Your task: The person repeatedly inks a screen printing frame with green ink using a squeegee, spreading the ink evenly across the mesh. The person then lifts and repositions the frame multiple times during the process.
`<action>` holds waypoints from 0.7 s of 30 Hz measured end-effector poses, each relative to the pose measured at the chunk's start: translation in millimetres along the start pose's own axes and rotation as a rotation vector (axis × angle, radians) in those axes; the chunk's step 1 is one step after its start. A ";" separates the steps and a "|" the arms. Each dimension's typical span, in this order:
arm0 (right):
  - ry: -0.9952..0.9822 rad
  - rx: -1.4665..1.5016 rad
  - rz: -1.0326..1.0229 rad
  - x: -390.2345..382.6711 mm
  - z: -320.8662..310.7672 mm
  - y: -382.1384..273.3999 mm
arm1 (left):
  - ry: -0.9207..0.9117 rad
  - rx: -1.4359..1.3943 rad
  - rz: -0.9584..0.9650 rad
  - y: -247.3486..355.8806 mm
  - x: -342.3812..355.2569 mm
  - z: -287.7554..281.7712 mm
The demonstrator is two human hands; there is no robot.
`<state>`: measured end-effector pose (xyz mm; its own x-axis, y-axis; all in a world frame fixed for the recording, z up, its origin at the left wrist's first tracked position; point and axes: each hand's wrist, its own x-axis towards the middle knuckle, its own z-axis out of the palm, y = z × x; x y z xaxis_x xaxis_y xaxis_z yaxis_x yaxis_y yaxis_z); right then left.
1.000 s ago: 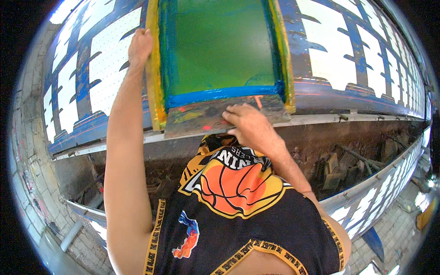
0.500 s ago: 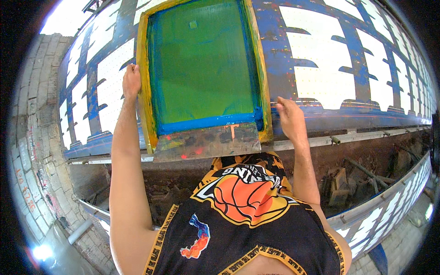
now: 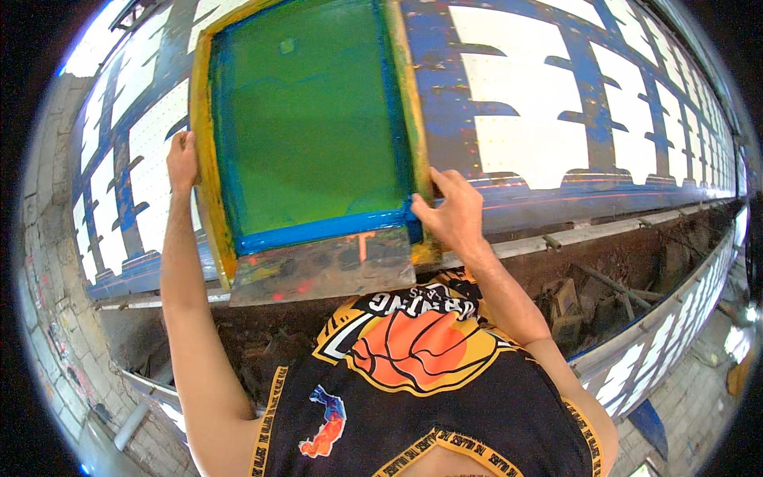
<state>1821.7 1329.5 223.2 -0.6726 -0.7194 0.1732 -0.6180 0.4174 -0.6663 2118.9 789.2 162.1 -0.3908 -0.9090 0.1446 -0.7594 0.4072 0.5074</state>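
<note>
In front of me a screen-printing frame (image 3: 404,95) with yellow-stained sides holds a green mesh (image 3: 310,127). Blue ink lies along the inner edges, thickest in a band (image 3: 318,231) at the near end. A stained flat board (image 3: 326,270) covers the near end of the frame. My left hand (image 3: 183,161) is closed on the left side of the frame, its fingertips partly hidden. On the right side, near the close corner, my right hand (image 3: 455,208) grips the frame with the thumb over its inner edge. What lies beneath the mesh is hidden.
A long blue-stained table (image 3: 449,119) carries rows of white cut fabric pieces (image 3: 528,103). A metal rail (image 3: 596,228) with small pegs runs along its near edge. Wooden scraps (image 3: 566,306) lie below, between this table and another (image 3: 636,358) behind me. A brick wall (image 3: 48,262) stands left.
My right hand has come onto the frame's right side and taken hold. The frame has shifted slightly toward me, with my left hand at its left side. The whole view has also swung.
</note>
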 end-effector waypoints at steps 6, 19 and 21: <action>0.030 0.022 -0.073 17.4 -32.2 11.6 | -0.039 -0.075 -0.038 21.4 15.3 -11.3; 0.085 -0.087 0.077 37.6 -248.3 272.8 | 0.035 -0.092 0.049 353.6 -89.1 133.7; 0.046 -0.111 0.091 34.7 -274.5 307.0 | 0.041 -0.087 0.035 386.8 -108.5 158.1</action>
<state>1497.0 1585.1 223.8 -0.7445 -0.6505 0.1502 -0.5927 0.5405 -0.5972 1785.3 1059.3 208.3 -0.3931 -0.8980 0.1976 -0.6968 0.4312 0.5731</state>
